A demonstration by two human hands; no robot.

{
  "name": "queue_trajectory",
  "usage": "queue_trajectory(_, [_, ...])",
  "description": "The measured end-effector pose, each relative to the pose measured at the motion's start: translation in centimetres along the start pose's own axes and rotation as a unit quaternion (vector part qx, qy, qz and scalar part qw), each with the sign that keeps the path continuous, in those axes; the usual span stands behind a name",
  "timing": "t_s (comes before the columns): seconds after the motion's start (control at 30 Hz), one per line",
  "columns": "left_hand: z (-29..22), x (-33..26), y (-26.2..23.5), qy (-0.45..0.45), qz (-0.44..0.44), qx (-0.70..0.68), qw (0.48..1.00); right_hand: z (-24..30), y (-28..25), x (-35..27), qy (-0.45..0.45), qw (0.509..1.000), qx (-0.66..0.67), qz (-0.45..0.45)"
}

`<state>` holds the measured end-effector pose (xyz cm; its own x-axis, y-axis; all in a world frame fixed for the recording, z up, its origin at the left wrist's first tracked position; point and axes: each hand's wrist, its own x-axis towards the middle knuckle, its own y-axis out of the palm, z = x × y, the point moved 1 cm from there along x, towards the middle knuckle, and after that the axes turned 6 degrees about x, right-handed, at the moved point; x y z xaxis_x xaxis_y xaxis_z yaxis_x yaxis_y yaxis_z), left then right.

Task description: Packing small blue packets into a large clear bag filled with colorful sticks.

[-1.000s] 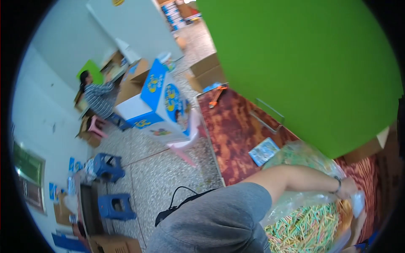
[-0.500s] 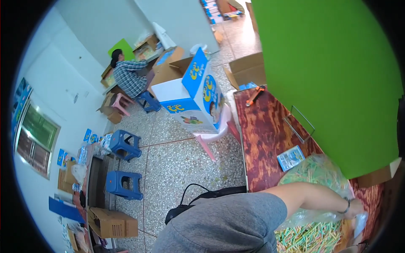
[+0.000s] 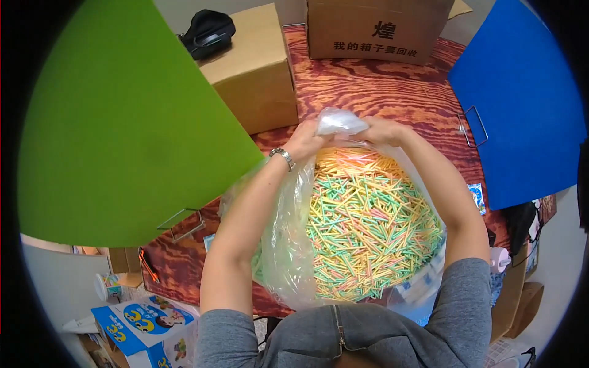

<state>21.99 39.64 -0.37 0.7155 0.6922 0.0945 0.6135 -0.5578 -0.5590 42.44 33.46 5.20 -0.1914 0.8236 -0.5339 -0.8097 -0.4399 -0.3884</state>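
Fingers of our left hand (image 3: 305, 140) and right hand (image 3: 381, 130) grasp the gathered far end of one clear, wrinkled plastic bag (image 3: 285, 245), lying between our arms. We should tension its thin film evenly, so that slim, straight pastel sticks (image 3: 368, 227) do not spill. Beneath is a red-brown wood-grain table (image 3: 350, 86); flat green board (image 3: 123, 122) and blue board (image 3: 521, 110) flank us.

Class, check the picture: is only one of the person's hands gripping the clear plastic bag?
No, the left hand and the right hand both grip the clear plastic bag at its far edge.
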Motion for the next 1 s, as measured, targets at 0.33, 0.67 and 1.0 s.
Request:
queue_trajectory(0.33, [1.5, 0.5, 1.3, -0.057, 0.077, -0.157, 0.983, -3.3, -0.4, 2.5, -0.026, 0.995, 0.089, 0.025])
queue_trajectory(0.67, [2.2, 0.8, 1.8, -0.018, 0.092, -0.041, 0.995, -6.9, -4.7, -2.1, -0.207, 0.913, -0.332, -0.113])
queue_trajectory(1.0, [3.4, 0.8, 1.5, -0.091, 0.104, -0.142, 0.980, -11.0, -4.4, -7.3, -0.130, 0.928, -0.257, -0.235])
